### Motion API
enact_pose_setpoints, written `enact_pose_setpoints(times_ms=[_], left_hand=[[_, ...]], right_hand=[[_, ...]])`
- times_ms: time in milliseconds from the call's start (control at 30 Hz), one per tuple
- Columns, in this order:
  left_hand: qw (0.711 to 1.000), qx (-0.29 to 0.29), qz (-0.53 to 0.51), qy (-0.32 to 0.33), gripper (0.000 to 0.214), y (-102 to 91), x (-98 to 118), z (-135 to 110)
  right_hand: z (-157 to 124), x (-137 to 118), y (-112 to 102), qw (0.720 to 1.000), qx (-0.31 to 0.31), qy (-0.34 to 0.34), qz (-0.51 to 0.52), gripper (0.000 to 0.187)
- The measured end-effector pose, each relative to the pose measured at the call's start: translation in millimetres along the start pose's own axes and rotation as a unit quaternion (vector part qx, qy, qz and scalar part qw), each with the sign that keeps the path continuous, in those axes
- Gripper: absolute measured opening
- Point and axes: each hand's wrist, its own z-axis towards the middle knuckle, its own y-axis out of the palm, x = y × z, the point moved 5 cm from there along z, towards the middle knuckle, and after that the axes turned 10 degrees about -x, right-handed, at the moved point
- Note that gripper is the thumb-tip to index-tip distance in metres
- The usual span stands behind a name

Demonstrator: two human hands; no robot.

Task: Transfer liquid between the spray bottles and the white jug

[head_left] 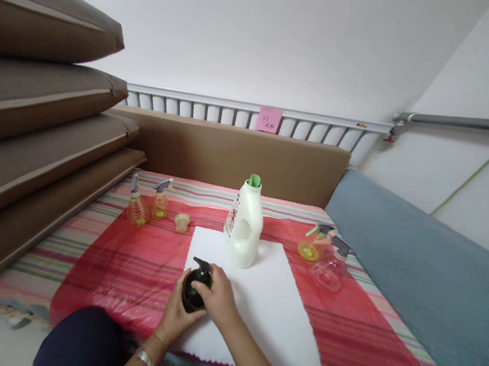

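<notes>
A dark green pump bottle (193, 297) with a black pump head is held between both hands over the near left part of a white cloth (272, 313). My left hand (176, 311) wraps round the bottle's left side and underside. At the collar below the pump, my right hand (218, 293) grips from the right, its thumb lying across the front. Beyond the hands, a large white jug (246, 237) stands upright on the cloth, without a cap and with a green spout insert in its mouth.
Spray bottles (137, 208) and a pale cap (181, 222) are at the left on a red plastic sheet (110, 273). More clear spray bottles (332, 271) are at the right. Stacked brown cushions (45, 85) rise on the left; a blue padded panel (422, 266) borders the right.
</notes>
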Motion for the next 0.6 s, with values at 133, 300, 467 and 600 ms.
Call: enact_pose_setpoints(times_ms=[133, 300, 467, 600], left_hand=[[1.0, 0.006, -0.01, -0.005, 0.086, -0.4, -3.5, -0.1], [1.0, 0.001, 0.01, 0.01, 0.087, 0.4, -8.2, -1.5], [1.0, 0.002, 0.011, 0.008, 0.087, -0.3, -6.3, -0.7], [1.0, 0.006, -0.002, -0.006, 0.086, -1.8, -2.6, 0.6]], right_hand=[[-1.5, 0.1, 0.1, 1.0, 0.008, 0.002, -0.002, 0.04], [-2.5, -3.3, 0.2, 1.0, -0.004, -0.016, -0.001, 0.033], [0.3, -2.9, -4.2, 1.0, 0.014, 0.0, -0.011, 0.033], [1.7, -6.5, -3.9, 1.0, -0.009, -0.022, -0.01, 0.033]])
